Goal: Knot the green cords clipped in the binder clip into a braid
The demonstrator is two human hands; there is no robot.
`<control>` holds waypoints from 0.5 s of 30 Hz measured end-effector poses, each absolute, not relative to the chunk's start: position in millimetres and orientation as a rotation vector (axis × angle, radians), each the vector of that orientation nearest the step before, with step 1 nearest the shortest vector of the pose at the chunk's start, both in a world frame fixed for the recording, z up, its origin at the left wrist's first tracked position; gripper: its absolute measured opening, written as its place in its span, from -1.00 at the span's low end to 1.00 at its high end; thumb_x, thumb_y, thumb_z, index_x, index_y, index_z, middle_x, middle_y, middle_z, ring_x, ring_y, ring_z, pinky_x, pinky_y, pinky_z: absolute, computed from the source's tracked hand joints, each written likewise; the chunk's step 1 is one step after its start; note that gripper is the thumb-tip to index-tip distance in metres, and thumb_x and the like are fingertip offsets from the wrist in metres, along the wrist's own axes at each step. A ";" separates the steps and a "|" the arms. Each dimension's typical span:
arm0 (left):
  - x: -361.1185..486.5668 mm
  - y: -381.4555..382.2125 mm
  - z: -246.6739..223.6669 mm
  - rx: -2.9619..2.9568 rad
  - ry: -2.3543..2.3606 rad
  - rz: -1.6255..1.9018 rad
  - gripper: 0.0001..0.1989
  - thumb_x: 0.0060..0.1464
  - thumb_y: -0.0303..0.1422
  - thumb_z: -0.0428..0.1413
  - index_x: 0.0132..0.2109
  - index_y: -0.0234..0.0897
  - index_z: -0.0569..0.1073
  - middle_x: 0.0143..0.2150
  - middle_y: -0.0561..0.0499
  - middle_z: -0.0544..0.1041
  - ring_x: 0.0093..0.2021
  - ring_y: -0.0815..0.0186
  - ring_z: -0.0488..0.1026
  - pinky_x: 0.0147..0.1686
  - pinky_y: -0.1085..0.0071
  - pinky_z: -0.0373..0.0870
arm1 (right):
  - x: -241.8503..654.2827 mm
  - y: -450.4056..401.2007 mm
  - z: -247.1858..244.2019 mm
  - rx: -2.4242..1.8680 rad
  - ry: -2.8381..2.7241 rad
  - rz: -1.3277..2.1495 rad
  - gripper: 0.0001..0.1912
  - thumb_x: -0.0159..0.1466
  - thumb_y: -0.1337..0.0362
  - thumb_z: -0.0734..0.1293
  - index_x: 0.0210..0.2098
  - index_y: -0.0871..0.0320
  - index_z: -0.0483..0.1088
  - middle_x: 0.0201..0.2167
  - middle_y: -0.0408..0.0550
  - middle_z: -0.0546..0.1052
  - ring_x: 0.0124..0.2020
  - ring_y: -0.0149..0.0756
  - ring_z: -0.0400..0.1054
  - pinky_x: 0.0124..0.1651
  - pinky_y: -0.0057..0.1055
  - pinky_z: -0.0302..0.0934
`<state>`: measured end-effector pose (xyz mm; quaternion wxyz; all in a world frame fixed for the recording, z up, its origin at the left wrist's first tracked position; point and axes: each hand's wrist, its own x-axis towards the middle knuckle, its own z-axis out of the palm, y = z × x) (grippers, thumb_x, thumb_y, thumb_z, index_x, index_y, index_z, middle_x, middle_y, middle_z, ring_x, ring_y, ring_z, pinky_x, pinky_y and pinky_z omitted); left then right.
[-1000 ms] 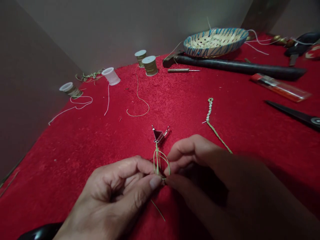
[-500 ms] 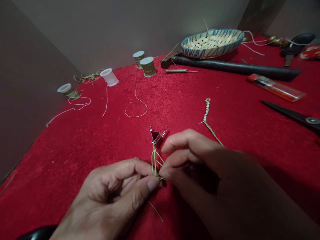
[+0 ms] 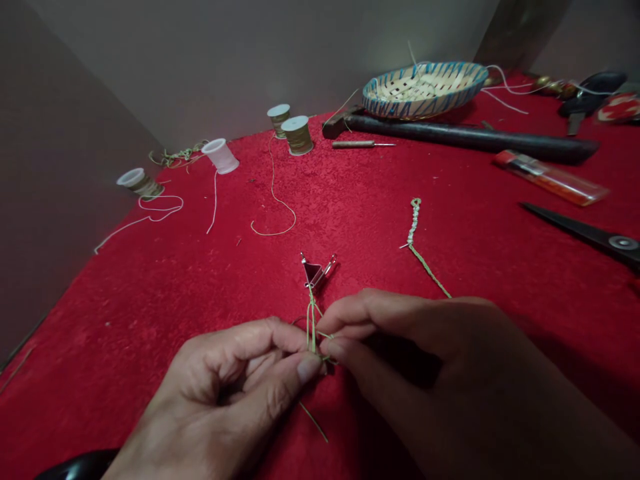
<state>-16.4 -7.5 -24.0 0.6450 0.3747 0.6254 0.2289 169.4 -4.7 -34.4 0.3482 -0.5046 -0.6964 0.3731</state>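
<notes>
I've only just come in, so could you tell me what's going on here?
A person is working with bare hands: the left hand and right hand pinch thin green cords running down from a binder clip on a red cloth. A knotted green cord lies to the right, and spools of thread stand farther back.

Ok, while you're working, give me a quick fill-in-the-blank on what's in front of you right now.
1. The green cords on the red cloth run down from a ____.
2. The left hand and right hand hold those cords with their ____.
3. The woven basket has a rim striped in ____.

Missing words: binder clip; fingers; blue.
</notes>
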 end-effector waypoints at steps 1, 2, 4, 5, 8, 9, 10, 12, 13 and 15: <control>-16.1 -6.6 -23.2 0.851 1.419 0.523 -0.66 -0.03 0.01 0.42 -0.27 -0.15 0.73 -0.66 0.11 0.42 -0.53 0.25 0.39 -0.59 0.47 0.28 | 171.0 -5.9 -33.7 -1.293 -1.803 0.983 -0.85 0.25 0.36 0.37 -0.36 -0.01 0.57 -0.56 -0.23 0.61 -0.53 -0.28 0.55 -0.49 -0.47 0.31; -16.7 -6.7 -22.8 0.848 1.415 0.524 -0.66 -0.03 0.01 0.42 -0.27 -0.15 0.73 -0.65 0.11 0.42 -0.53 0.25 0.39 -0.60 0.47 0.28 | 172.6 -7.5 -31.9 -1.291 -1.803 0.997 -0.82 0.26 0.38 0.35 -0.37 -0.01 0.55 -0.54 -0.27 0.62 -0.53 -0.32 0.55 -0.50 -0.48 0.30; -20.3 -9.7 -23.6 0.846 1.406 0.527 -0.66 -0.03 0.02 0.43 -0.29 -0.15 0.73 -0.64 0.09 0.45 -0.53 0.26 0.39 -0.61 0.47 0.27 | 175.2 -11.8 -26.3 -1.303 -1.796 1.019 -0.76 0.32 0.42 0.29 -0.38 -0.01 0.51 -0.50 -0.36 0.63 -0.49 -0.38 0.56 -0.47 -0.49 0.29; -22.9 -12.3 -24.9 0.846 1.401 0.528 -0.66 -0.03 0.03 0.43 -0.31 -0.15 0.73 -0.62 0.08 0.47 -0.54 0.27 0.38 -0.61 0.47 0.27 | 176.1 -14.1 -23.3 -1.313 -1.797 1.019 -0.74 0.36 0.42 0.25 -0.37 0.00 0.49 -0.48 -0.38 0.63 -0.47 -0.40 0.56 -0.46 -0.48 0.28; -31.4 -21.8 -31.5 0.837 1.372 0.540 -0.64 -0.02 0.06 0.43 -0.35 -0.14 0.72 -0.54 0.04 0.55 -0.53 0.32 0.38 -0.58 0.49 0.25 | 177.0 -19.0 -17.5 -1.325 -1.753 0.986 -0.75 0.42 0.39 0.20 -0.32 0.02 0.42 -0.44 -0.35 0.61 -0.39 -0.39 0.55 -0.33 -0.40 0.30; -33.5 -24.7 -33.7 0.830 1.363 0.542 -0.65 -0.02 0.05 0.43 -0.35 -0.13 0.72 -0.52 0.04 0.57 -0.52 0.32 0.38 -0.56 0.48 0.25 | 176.8 -19.5 -16.9 -1.343 -1.716 0.987 -0.76 0.41 0.39 0.21 -0.32 0.03 0.43 -0.41 -0.33 0.60 -0.34 -0.38 0.54 -0.27 -0.39 0.31; -35.0 -27.1 -35.5 0.820 1.356 0.542 -0.65 -0.04 0.05 0.44 -0.34 -0.11 0.72 -0.51 0.03 0.58 -0.52 0.33 0.39 -0.56 0.47 0.24 | 176.7 -19.5 -17.0 -1.362 -1.674 0.998 -0.77 0.39 0.41 0.22 -0.33 0.04 0.43 -0.36 -0.32 0.61 -0.31 -0.39 0.53 -0.23 -0.39 0.32; -36.0 -29.9 -36.8 0.801 1.353 0.549 -0.63 -0.12 0.08 0.47 -0.34 -0.09 0.72 -0.52 0.03 0.58 -0.54 0.32 0.39 -0.58 0.44 0.18 | 176.6 -18.6 -18.4 -1.379 -1.582 1.026 -0.79 0.30 0.46 0.30 -0.39 0.04 0.43 -0.28 -0.34 0.63 -0.31 -0.43 0.51 -0.23 -0.43 0.33; -35.6 -30.3 -36.1 0.807 1.356 0.544 -0.62 -0.14 0.09 0.47 -0.35 -0.09 0.72 -0.53 0.04 0.57 -0.56 0.33 0.37 -0.59 0.43 0.15 | 176.9 -18.0 -19.4 -1.364 -1.548 1.039 -0.80 0.26 0.47 0.33 -0.41 0.05 0.44 -0.25 -0.34 0.64 -0.33 -0.44 0.51 -0.25 -0.46 0.35; -34.1 -29.5 -32.7 0.833 1.352 0.524 -0.61 -0.06 0.10 0.44 -0.36 -0.11 0.72 -0.55 0.07 0.51 -0.57 0.38 0.29 -0.58 0.46 0.14 | 177.8 -17.8 -21.2 -1.258 -1.494 1.098 -0.82 0.27 0.45 0.36 -0.38 0.04 0.50 -0.17 -0.32 0.66 -0.29 -0.39 0.57 -0.18 -0.46 0.42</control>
